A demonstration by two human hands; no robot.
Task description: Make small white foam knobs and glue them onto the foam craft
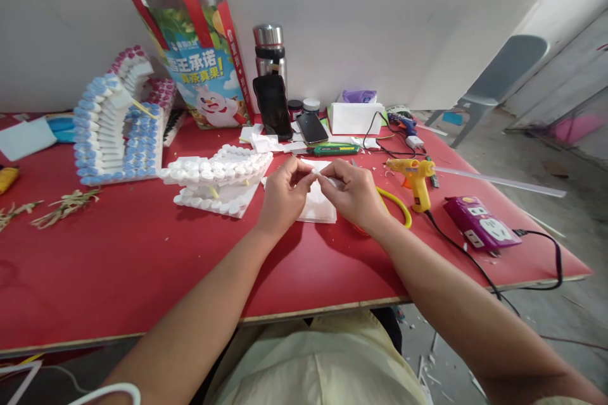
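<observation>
My left hand (285, 196) and my right hand (354, 193) meet over the table, fingertips pinched together on a small white piece (316, 172) that looks like rolled tissue paper. The fingers hide most of it. Beneath them lies a stack of white paper sheets (317, 210). To the left stands a white curved model (216, 172) edged with rows of white rolled tufts. Yellow-handled scissors (403, 209) lie partly behind my right wrist.
A yellow glue gun (415, 180) with a long glue stick and a purple power strip (484, 223) sit at right. Behind are a green utility knife (332, 149), phones (312, 128), a steel flask (270, 50) and a shopping bag (204, 69). A blue-and-white tufted model (114, 133) stands left.
</observation>
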